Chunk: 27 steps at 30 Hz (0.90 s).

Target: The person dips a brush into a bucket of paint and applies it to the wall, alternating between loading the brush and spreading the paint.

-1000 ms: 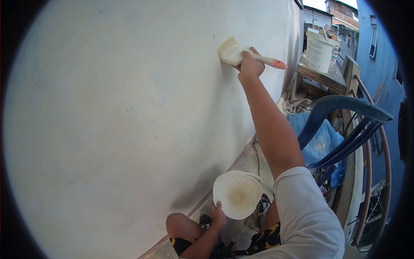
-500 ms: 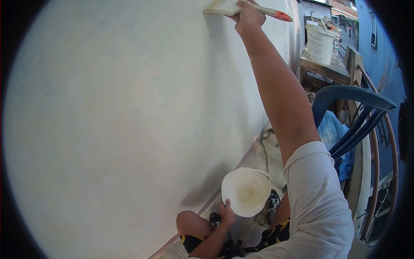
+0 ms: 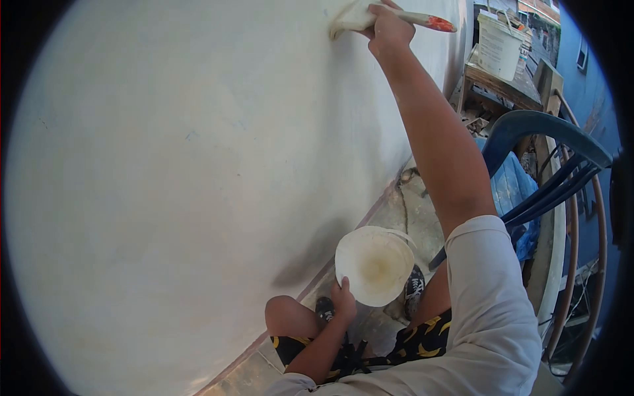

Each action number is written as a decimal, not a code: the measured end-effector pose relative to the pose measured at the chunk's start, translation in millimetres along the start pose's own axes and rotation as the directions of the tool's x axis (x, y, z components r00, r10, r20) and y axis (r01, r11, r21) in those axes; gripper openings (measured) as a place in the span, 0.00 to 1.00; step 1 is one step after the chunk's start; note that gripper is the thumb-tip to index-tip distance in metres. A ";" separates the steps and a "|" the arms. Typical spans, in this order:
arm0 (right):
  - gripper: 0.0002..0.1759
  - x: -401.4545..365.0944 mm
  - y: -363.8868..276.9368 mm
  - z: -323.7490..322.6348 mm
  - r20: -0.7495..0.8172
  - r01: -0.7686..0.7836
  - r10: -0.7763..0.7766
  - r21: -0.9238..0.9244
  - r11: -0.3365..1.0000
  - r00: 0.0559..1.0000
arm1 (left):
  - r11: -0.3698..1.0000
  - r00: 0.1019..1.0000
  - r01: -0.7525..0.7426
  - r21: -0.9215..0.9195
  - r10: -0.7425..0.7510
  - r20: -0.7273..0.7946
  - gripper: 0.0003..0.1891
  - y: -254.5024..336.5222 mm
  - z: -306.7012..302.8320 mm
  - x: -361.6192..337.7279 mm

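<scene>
My right hand (image 3: 391, 30) grips a wide paintbrush (image 3: 430, 22) at the top, my arm stretched up along the wall. Red paint marks the end of its pale handle. The bristles press against the white wall (image 3: 198, 185) and bend there. Low down, between my knees, my left hand (image 3: 344, 301) holds a white bucket (image 3: 376, 264) by its rim, with the thumb over the edge. The bucket is tilted so its inside faces me, and pale paint shows at the bottom.
A blue plastic chair (image 3: 551, 135) stands close on my right, with a blue sheet (image 3: 515, 191) behind it. Farther back, a labelled white bucket (image 3: 500, 46) sits on a wooden table (image 3: 505, 89). Brown railing (image 3: 598, 257) runs along the far right. My shoes rest on the concrete floor.
The brush has moved slightly right and down across the wall, its bristles now more bent. The held bucket appears higher in view, and the whole view has shifted a little.
</scene>
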State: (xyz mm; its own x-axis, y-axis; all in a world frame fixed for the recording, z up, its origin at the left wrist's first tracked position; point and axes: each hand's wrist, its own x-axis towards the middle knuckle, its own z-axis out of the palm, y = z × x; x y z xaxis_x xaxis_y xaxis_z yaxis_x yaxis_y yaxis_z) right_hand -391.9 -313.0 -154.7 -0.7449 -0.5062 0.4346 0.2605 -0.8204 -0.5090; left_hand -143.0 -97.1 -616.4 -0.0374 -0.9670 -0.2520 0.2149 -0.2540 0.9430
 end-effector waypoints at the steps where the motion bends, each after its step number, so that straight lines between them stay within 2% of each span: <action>1: 0.29 9.9 -10.1 8.6 0.075 0.040 -0.045 0.068 0.997 0.996 | 1.000 1.000 0.000 -0.031 0.000 0.005 0.16 0.7 2.5 -0.7; 3: 0.24 2.8 -22.8 16.3 0.085 0.060 -0.082 0.237 0.970 0.993 | 0.999 0.999 0.018 -0.042 -0.019 -0.038 0.16 -0.3 4.3 -0.6; 4: 0.22 0.7 -9.6 5.5 0.082 0.047 -0.067 0.222 0.974 0.994 | 1.000 1.000 0.020 -0.008 -0.020 -0.013 0.16 -2.9 2.3 2.0; 5: 0.23 -14.0 7.9 -7.6 -0.052 -0.012 0.019 0.123 0.992 0.998 | 0.999 1.000 0.022 0.023 -0.022 0.012 0.16 -3.3 1.3 2.9; 6: 0.24 -27.0 31.3 -31.5 -0.066 -0.093 0.102 0.127 0.988 0.993 | 0.995 1.000 0.018 0.099 -0.018 0.004 0.16 -0.8 1.0 2.6; 8: 0.24 -54.6 60.3 -81.8 -0.209 -0.165 0.165 0.018 0.986 0.964 | 0.999 0.999 0.040 0.026 -0.040 -0.008 0.16 4.1 6.2 -0.8; 9: 0.23 -69.2 73.9 -109.9 -0.257 -0.193 0.176 -0.044 0.980 0.950 | 0.999 0.999 0.042 -0.031 -0.043 -0.005 0.16 6.5 7.0 -2.2; 11: 0.24 -90.0 82.1 -155.1 -0.371 -0.268 0.222 -0.075 0.961 0.902 | 0.999 0.999 0.031 -0.020 -0.031 -0.004 0.16 5.8 1.8 -1.4; 12: 0.24 -89.6 85.9 -159.5 -0.359 -0.271 0.226 -0.079 0.959 0.906 | 1.000 1.000 0.025 0.008 -0.025 -0.007 0.16 4.1 2.1 0.4; 14: 0.23 -89.7 89.3 -164.8 -0.460 -0.294 0.176 -0.200 0.935 0.870 | 0.999 1.000 0.022 0.029 -0.021 -0.013 0.16 4.8 4.1 -2.4; 15: 0.22 -84.0 84.2 -140.7 -0.446 -0.312 0.196 -0.202 0.928 0.873 | 1.000 1.000 0.012 -0.021 -0.012 -0.014 0.16 10.5 5.9 -5.3; 16: 0.20 -68.8 82.7 -117.3 -0.381 -0.243 0.137 -0.247 0.938 0.915 | 0.998 1.000 0.002 -0.066 -0.003 -0.014 0.15 15.6 7.1 -6.6; 18: 0.19 -45.3 64.5 -78.3 -0.267 -0.125 0.059 -0.235 0.964 0.962 | 0.999 1.000 0.001 -0.034 -0.001 0.001 0.15 16.1 4.1 -3.5; 19: 0.19 -48.3 40.3 -60.3 -0.212 -0.131 0.093 -0.174 0.976 0.973 | 1.000 1.000 -0.001 -0.011 0.001 0.015 0.15 15.9 2.4 -7.0; 22: 0.22 -59.5 -8.5 -54.4 0.044 -0.018 0.026 -0.177 0.984 0.999 | 0.998 0.999 -0.033 0.048 0.033 0.002 0.16 28.1 6.5 -10.5; 24: 0.25 -84.8 -36.8 -64.3 0.169 0.030 0.027 -0.325 0.945 0.985 | 0.998 0.995 -0.050 -0.037 0.053 0.080 0.16 30.6 5.1 -12.6; 27: 0.24 -140.3 -66.1 -97.1 0.240 0.031 0.075 -0.412 0.911 0.968 | 0.994 0.989 -0.097 -0.055 0.102 0.104 0.17 31.2 2.6 -17.0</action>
State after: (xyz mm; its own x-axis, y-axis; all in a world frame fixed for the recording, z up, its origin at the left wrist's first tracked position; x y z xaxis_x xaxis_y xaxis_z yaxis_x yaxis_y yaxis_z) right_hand -364.2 -161.9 -254.1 -0.5539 -0.6156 0.5606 -0.0388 -0.6535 -0.7559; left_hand -138.3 -88.7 -582.1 -0.1168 -0.9845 -0.1305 0.2710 -0.1580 0.9495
